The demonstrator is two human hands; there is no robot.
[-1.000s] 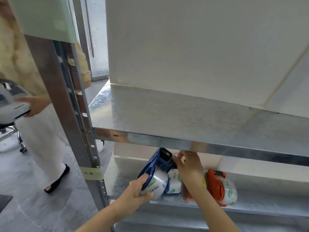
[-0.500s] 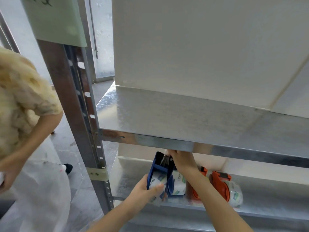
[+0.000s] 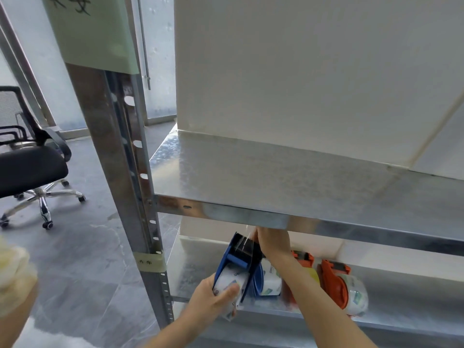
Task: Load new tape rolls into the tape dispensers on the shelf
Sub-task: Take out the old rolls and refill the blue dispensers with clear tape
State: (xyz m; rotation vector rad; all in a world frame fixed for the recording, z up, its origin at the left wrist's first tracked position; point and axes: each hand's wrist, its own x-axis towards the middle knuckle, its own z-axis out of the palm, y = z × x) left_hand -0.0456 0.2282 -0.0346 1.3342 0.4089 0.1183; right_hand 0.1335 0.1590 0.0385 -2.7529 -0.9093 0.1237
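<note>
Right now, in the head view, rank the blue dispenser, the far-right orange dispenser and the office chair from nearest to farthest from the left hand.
1. Blue dispenser: in the left hand grip.
2. Orange dispenser: right, same shelf.
3. Office chair: far left, on the floor.

I am reaching both bare forearms forward and down from the bottom edge of view. My left hand is curling closed in a grip, thumb lying across the top and fingers wrapped underneath. My right hand is stretching farther and higher, wrist bent, its fingertips pinching together at the top, knuckles facing me.
</note>
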